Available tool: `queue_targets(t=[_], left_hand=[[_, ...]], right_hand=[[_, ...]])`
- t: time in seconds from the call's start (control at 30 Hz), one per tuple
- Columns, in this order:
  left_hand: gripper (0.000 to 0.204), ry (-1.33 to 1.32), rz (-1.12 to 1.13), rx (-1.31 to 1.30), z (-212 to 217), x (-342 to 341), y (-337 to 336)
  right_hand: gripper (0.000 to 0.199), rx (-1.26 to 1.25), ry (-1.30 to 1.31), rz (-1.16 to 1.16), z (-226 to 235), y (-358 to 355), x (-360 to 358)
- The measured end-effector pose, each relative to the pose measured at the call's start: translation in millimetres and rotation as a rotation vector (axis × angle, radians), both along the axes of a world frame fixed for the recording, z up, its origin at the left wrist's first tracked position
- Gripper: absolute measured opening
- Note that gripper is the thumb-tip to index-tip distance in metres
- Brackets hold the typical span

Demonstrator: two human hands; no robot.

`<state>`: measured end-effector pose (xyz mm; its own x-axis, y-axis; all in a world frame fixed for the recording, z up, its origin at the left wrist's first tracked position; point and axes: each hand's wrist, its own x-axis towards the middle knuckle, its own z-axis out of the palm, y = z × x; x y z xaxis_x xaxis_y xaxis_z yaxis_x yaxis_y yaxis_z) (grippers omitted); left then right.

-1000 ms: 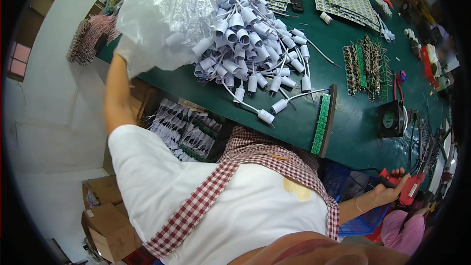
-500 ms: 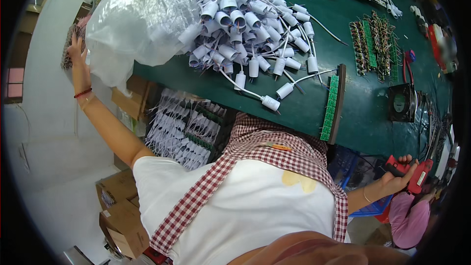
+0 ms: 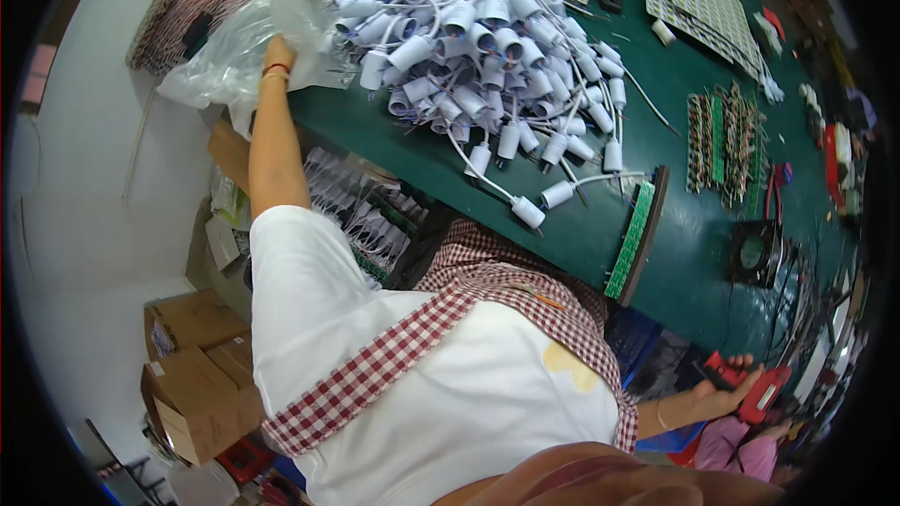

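My left hand [image 3: 279,53] reaches to the far left, its fingers closed on a crumpled clear plastic bag [image 3: 220,66]. The bag lies against a big pile of white cylindrical lamp holders with wires [image 3: 492,42] on the green table. Low at the right, my right hand [image 3: 720,395] is wrapped round a red and black hand-held tool [image 3: 761,395], whose exact kind I cannot make out. Two lamp holders lie near the table's front edge, one [image 3: 528,213] closest to me. Beside them a strip of green circuit boards [image 3: 630,242] rests along a dark bar.
Bundled wired parts [image 3: 173,23] sit behind the bag. Circuit boards with components [image 3: 720,145], a black square fan-like device [image 3: 756,253] and sheets of panels [image 3: 698,9] are on the green table [image 3: 562,267]. Cardboard boxes [image 3: 202,394] stand at lower left. Another person's pink sleeve [image 3: 736,450] shows at lower right.
My left hand has moved right from the wired parts to the plastic bag and closed on it. The bag has been pushed flatter and backward. My right hand still holds the red tool.
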<state>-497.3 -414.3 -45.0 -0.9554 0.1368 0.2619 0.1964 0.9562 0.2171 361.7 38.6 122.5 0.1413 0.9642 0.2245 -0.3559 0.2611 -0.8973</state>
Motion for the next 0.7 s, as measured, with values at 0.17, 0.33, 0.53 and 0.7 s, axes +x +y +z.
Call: queue_targets(t=[0.17,0.33,0.53,0.7], left_hand=[[0.048,0.017,0.068,-0.065,41,40,-4],[0.035,0.841,0.084,0.28,85,61,-55],[0.028,1.107,-0.097,0.466,192,61,-101],[0.023,0.734,-0.76,1.615,308,151,5]], right_hand=[[0.027,-0.028,0.018,-0.05,3,-3,1],[0.027,0.036,-0.068,-0.075,18,9,-16],[0.023,0.075,-0.088,-0.045,30,19,-47],[0.024,0.099,-0.073,0.012,28,12,-63]])
